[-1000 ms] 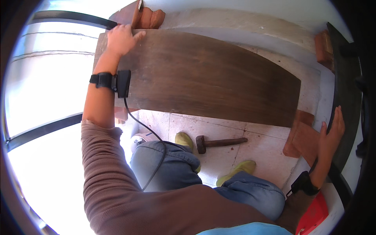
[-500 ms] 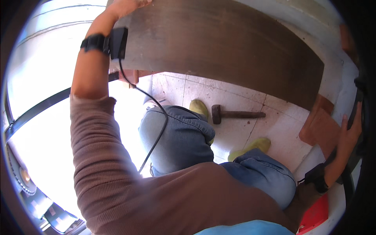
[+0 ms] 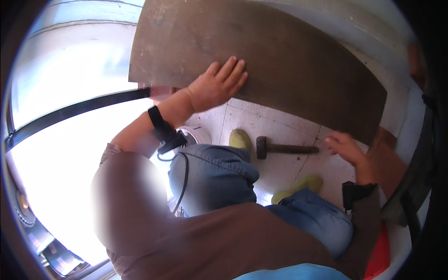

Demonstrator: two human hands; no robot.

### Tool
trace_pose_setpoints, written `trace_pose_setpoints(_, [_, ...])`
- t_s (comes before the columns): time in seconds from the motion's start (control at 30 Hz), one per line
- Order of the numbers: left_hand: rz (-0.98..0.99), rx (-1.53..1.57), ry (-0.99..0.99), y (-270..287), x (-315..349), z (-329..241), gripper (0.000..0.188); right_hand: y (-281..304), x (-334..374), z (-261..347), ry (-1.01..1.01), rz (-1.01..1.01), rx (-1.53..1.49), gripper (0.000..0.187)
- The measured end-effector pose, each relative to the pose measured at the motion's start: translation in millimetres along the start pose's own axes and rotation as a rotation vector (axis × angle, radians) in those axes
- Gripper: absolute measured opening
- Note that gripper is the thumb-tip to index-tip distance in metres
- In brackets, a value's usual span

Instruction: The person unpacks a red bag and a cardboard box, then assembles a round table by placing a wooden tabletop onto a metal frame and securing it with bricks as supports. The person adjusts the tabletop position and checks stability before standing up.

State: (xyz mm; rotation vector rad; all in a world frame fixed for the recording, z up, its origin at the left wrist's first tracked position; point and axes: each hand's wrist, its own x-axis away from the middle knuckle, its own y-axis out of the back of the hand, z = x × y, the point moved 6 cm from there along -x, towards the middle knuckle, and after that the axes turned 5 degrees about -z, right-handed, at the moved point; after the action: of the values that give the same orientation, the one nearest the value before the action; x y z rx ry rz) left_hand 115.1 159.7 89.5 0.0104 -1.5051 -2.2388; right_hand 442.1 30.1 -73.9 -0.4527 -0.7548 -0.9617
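Note:
A wide, flat brown board (image 3: pixel 289 60) spans the upper part of the view, raised above the tiled floor. My left hand (image 3: pixel 219 85) rests on its surface close to the near edge, palm down and fingers stretched out. Beside the board's near right corner hovers my right hand (image 3: pixel 347 148), slightly blurred, its fingers loosely extended with nothing seen in them. Whether it touches the edge is hard to tell. Below, between my feet and the board, a hammer (image 3: pixel 282 148) with a wooden handle lies on the floor.
A white bucket (image 3: pixel 198 134) with dark contents stands by my left knee. Reddish-brown blocks (image 3: pixel 387 163) sit under the board's right end. A dark metal bar (image 3: pixel 79 109) crosses the bright left side. Something red (image 3: pixel 379 254) shows at lower right.
My left hand has come from the board's far left edge down onto its near part. My right hand has left the far right side and moved left to the board's near corner.

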Motion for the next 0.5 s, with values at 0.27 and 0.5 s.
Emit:
trace_pose_setpoints(0.27, [-0.189,0.203,-0.008,34.8,18.4,9.7,0.04,-20.1,-38.4,-71.6,0.409,-0.189,-1.383,0.04])
trace_pose_setpoints(0.5, [-0.23,0.197,0.0,61.4,35.5,21.3,0.042,18.5,-3.2,-30.7,0.465,-0.265,-1.624,0.038])
